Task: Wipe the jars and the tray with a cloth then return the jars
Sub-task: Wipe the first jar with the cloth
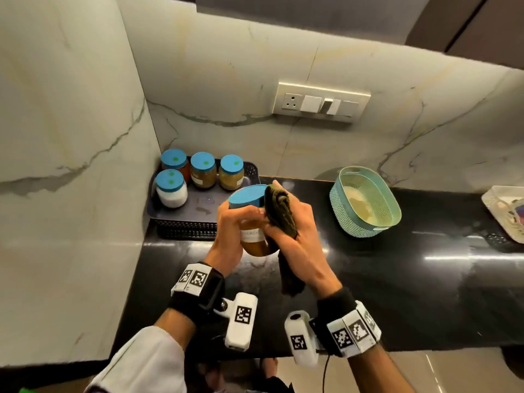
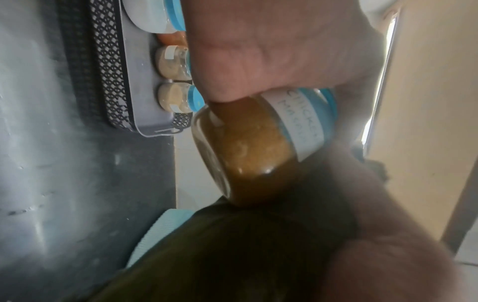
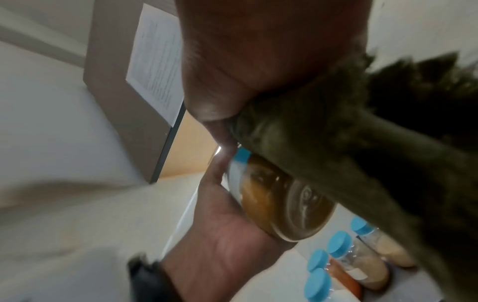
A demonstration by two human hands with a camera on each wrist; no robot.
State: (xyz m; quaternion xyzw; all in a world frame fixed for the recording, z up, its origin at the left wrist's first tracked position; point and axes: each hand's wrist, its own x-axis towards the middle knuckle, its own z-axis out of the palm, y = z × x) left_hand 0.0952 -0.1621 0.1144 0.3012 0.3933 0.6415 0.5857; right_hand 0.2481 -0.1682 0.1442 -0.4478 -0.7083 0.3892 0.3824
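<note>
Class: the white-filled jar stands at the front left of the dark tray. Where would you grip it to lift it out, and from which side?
Grip the white-filled jar around its blue lid, coming from above. It stands upright near the tray rim, with the red-filled jar close behind and the wall to its left, so a side approach looks cramped.
</note>
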